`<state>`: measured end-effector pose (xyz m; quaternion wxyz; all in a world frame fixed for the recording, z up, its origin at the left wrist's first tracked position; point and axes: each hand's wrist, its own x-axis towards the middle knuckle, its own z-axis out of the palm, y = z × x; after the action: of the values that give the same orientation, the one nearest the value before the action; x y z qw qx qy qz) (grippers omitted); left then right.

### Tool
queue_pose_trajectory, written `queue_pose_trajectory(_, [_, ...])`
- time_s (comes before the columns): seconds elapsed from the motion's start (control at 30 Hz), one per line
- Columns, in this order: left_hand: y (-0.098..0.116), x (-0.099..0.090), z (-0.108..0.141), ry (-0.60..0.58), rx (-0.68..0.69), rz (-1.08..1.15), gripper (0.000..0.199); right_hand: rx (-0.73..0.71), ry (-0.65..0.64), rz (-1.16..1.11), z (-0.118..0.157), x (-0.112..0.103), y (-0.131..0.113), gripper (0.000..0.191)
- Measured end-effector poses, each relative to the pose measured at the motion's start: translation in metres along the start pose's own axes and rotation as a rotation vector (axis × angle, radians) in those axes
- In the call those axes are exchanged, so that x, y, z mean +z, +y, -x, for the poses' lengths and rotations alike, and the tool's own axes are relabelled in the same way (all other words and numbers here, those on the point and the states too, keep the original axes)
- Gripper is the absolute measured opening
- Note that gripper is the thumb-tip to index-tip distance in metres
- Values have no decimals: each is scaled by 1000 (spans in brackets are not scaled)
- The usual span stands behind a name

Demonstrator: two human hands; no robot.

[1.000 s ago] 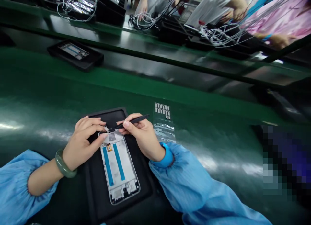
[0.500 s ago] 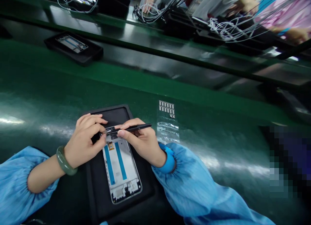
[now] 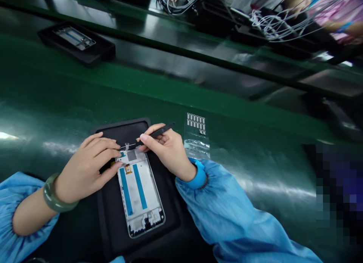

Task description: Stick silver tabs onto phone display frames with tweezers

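Note:
A silver phone frame [image 3: 141, 195] with two blue strips lies in a black tray [image 3: 107, 225]. My left hand [image 3: 90, 166] rests at the frame's upper left edge, fingers apart, thumb and fingertips touching it. Black tweezers [image 3: 161, 130] are gripped in my right hand [image 3: 167, 149], above the frame's top end. Near the tweezers' tip is a small light metal piece [image 3: 127, 146]; whether the tips touch it is too small to tell. A small gold-coloured connector [image 3: 128, 169] sits between the frame's upper part and the left strip.
Right of the tray lies a clear sheet [image 3: 197, 147] with several small metal pieces [image 3: 195, 120]. Another phone frame [image 3: 75, 38] sits on a black holder [image 3: 99, 53] at the upper left. White cables [image 3: 278, 26] and people's hands are across the bench.
The tweezers have risen away from the phone frame's top, and the small metal piece now shows near their tip. My left hand has shifted slightly left and its fingers have spread.

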<state>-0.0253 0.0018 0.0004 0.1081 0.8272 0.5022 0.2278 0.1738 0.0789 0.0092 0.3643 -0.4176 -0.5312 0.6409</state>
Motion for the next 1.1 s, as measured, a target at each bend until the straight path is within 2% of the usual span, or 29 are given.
queue_pose_trajectory(0.23, [-1,-1,2,-14,24,-29,12,-12,-71,61,0,2,2,24])
queue_pose_trajectory(1.1, [-2,-1,1,-30,42,-24,15,-116,-119,229,2,0,8,16])
